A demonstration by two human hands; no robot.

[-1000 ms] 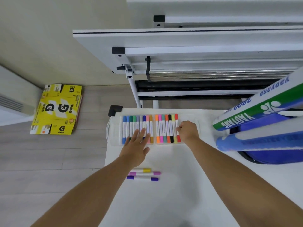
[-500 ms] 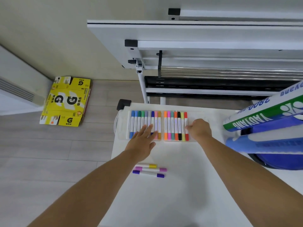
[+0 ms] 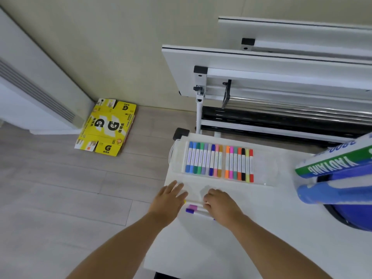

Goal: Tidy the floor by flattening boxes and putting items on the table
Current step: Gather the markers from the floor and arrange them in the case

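White tabletop (image 3: pixel 261 234), seen from above. A clear marker case (image 3: pixel 265 168) lies along the far edge, starting near the far left corner. Markers fill its left and middle, and clear plastic shows at its right end.

Loose markers (image 3: pixel 194 209) lie near the left edge, on the near side of the case and apart from it.

Left hand (image 3: pixel 169 200) is at the left edge, just beside the markers' left ends, its grip apart with fingers straight. Right hand (image 3: pixel 221 204) covers their right ends with fingers curled down. Cannot tell whether its grip clamps on them.

Printed tubes (image 3: pixel 332 164) crowd the right edge. A broad white stretch runs from the hands to the near edge.

A flattened yellow box (image 3: pixel 106 127) lies on the floor (image 3: pixel 60 188) against the wall, well apart from the tabletop.
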